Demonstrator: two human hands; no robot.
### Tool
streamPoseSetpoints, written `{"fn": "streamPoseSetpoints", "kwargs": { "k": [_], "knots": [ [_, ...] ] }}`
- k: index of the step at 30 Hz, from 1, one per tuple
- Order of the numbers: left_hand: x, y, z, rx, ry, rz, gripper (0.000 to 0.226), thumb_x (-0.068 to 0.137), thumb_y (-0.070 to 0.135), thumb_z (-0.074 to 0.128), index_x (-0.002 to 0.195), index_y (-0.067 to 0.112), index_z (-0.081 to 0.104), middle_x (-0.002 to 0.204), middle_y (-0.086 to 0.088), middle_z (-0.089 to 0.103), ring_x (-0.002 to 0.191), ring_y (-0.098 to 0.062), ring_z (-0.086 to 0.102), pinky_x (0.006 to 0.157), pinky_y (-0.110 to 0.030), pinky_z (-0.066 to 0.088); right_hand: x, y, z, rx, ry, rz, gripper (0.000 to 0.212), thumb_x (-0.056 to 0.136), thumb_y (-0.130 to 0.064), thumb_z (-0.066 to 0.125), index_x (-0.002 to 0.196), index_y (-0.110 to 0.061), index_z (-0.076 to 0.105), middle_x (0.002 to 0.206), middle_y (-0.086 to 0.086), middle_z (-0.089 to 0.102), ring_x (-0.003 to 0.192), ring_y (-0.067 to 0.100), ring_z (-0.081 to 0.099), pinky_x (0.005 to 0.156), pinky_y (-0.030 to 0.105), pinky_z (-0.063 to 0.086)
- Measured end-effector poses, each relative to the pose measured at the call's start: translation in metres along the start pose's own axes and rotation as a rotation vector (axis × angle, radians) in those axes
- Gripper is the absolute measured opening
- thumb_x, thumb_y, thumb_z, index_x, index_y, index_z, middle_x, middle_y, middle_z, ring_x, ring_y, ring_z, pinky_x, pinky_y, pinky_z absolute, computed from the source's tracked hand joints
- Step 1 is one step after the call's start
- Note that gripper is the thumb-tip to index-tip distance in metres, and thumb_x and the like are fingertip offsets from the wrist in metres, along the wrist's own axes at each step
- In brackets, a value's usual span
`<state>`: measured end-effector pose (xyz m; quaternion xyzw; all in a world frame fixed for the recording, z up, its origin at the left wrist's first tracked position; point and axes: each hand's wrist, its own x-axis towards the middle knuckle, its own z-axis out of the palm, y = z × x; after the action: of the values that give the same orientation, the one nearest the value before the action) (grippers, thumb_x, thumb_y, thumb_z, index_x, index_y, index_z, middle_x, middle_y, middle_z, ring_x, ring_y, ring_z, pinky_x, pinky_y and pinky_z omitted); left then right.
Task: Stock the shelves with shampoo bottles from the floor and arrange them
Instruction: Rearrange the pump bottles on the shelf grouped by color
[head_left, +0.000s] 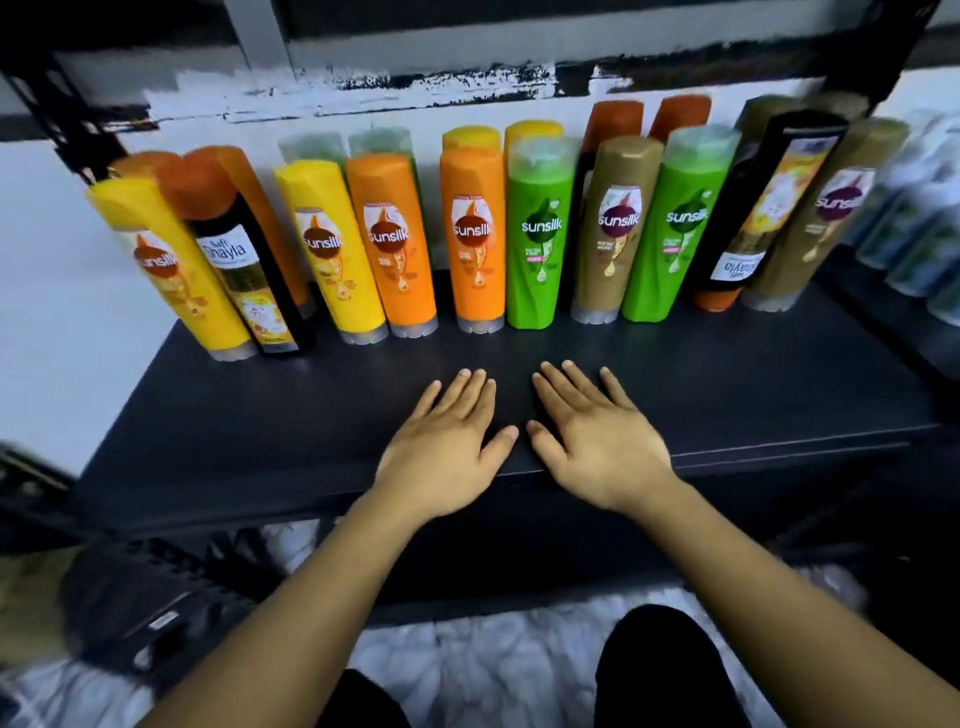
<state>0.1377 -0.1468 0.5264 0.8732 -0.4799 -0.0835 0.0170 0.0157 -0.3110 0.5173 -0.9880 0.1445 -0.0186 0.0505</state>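
Observation:
Several shampoo bottles stand in rows at the back of a dark shelf (260, 415): yellow (332, 249), orange (475, 239), green (540, 234), gold (618, 228) and a black bottle (244, 270). Another black bottle (758, 208) at the right stands upside down on its orange cap. My left hand (447, 447) and my right hand (597, 441) lie flat, palms down, on the shelf's front part, fingers spread, side by side. Neither hand holds anything, and both are well in front of the bottles.
A white wall is on the left. Pale blue-green bottles (914, 239) are on the adjoining shelf at the far right. Below the shelf are a pale patterned floor (493, 670), a dark crate-like object (156, 597) at lower left, and my dark-clad knees.

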Motion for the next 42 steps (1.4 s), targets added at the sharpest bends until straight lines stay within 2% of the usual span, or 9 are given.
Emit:
{"fn": "streamPoseSetpoints", "kwargs": {
  "k": [4, 9, 13, 16, 18, 22, 27, 37, 42],
  "knots": [
    [-0.020, 0.008, -0.017, -0.103, -0.066, -0.033, 0.065, 0.109, 0.045, 0.023, 0.163, 0.011, 0.009, 0.171, -0.004, 0.002, 0.157, -0.015, -0.006, 0.128, -0.038, -0.001, -0.013, -0.013, -0.014, 0.066, -0.060, 0.074, 0.064, 0.103, -0.049, 0.020, 0.158, -0.017, 0.023, 0.167, -0.001, 0.017, 0.155, 0.018, 0.006, 0.125, 0.045, 0.005],
    [-0.061, 0.012, -0.062, -0.224, -0.237, -0.104, 0.064, 0.108, 0.039, 0.035, 0.163, 0.012, 0.014, 0.171, -0.005, 0.009, 0.157, -0.018, 0.006, 0.127, -0.036, 0.015, -0.040, -0.045, -0.066, 0.174, -0.295, 0.110, 0.058, 0.106, -0.043, 0.025, 0.157, -0.016, 0.025, 0.166, 0.002, 0.020, 0.154, 0.022, 0.012, 0.124, 0.046, 0.011],
    [-0.093, 0.007, -0.112, -0.223, -0.349, -0.090, 0.064, 0.109, 0.042, 0.035, 0.163, 0.013, 0.016, 0.170, -0.005, 0.012, 0.157, -0.020, 0.010, 0.126, -0.034, 0.016, -0.061, -0.069, -0.120, 0.226, -0.338, 0.133, 0.055, 0.106, -0.041, 0.027, 0.153, -0.013, 0.033, 0.161, 0.002, 0.031, 0.151, 0.020, 0.020, 0.122, 0.044, 0.016],
    [-0.114, 0.000, -0.144, -0.227, -0.352, -0.054, 0.063, 0.109, 0.044, 0.035, 0.162, 0.014, 0.021, 0.169, -0.003, 0.018, 0.156, -0.019, 0.014, 0.125, -0.032, 0.019, -0.077, -0.086, -0.153, 0.260, -0.345, 0.171, 0.047, 0.105, -0.040, 0.030, 0.140, -0.013, 0.046, 0.147, 0.005, 0.048, 0.140, 0.023, 0.038, 0.116, 0.043, 0.028],
    [-0.124, -0.004, -0.158, -0.249, -0.333, -0.039, 0.063, 0.108, 0.045, 0.036, 0.162, 0.017, 0.021, 0.169, -0.001, 0.020, 0.155, -0.018, 0.019, 0.124, -0.031, 0.022, -0.086, -0.096, -0.169, 0.278, -0.321, 0.206, 0.044, 0.105, -0.040, 0.032, 0.136, -0.014, 0.048, 0.141, 0.006, 0.053, 0.133, 0.024, 0.045, 0.112, 0.042, 0.032],
    [-0.131, -0.004, -0.172, -0.288, -0.275, 0.018, 0.062, 0.108, 0.044, 0.039, 0.162, 0.020, 0.023, 0.168, 0.002, 0.023, 0.154, -0.014, 0.021, 0.124, -0.031, 0.023, -0.100, -0.105, -0.185, 0.311, -0.243, 0.241, 0.052, 0.104, -0.041, 0.034, 0.149, -0.015, 0.040, 0.153, 0.005, 0.045, 0.146, 0.021, 0.034, 0.117, 0.040, 0.028],
    [-0.135, 0.011, -0.176, -0.338, -0.215, 0.002, 0.061, 0.108, 0.044, 0.039, 0.162, 0.021, 0.023, 0.168, 0.005, 0.023, 0.154, -0.012, 0.020, 0.123, -0.029, 0.023, -0.107, -0.092, -0.202, 0.278, -0.215, 0.202, 0.055, 0.105, -0.040, 0.034, 0.154, -0.016, 0.034, 0.158, 0.003, 0.039, 0.148, 0.016, 0.029, 0.120, 0.038, 0.024],
    [-0.126, 0.081, -0.178, -0.330, -0.197, -0.163, 0.062, 0.107, 0.045, 0.039, 0.162, 0.021, 0.023, 0.168, 0.003, 0.022, 0.154, -0.014, 0.020, 0.124, -0.032, 0.024, -0.103, -0.016, -0.215, 0.280, -0.224, 0.042, 0.055, 0.105, -0.039, 0.034, 0.155, -0.018, 0.032, 0.160, 0.000, 0.035, 0.150, 0.015, 0.025, 0.122, 0.040, 0.021],
    [-0.126, 0.096, -0.189, -0.274, -0.168, -0.217, 0.063, 0.107, 0.047, 0.039, 0.162, 0.022, 0.022, 0.168, 0.003, 0.022, 0.155, -0.016, 0.019, 0.124, -0.038, 0.025, -0.096, -0.012, -0.221, 0.323, -0.221, -0.036, 0.055, 0.105, -0.039, 0.034, 0.156, -0.017, 0.030, 0.161, 0.001, 0.034, 0.150, 0.015, 0.024, 0.122, 0.040, 0.021]
  ]
}}
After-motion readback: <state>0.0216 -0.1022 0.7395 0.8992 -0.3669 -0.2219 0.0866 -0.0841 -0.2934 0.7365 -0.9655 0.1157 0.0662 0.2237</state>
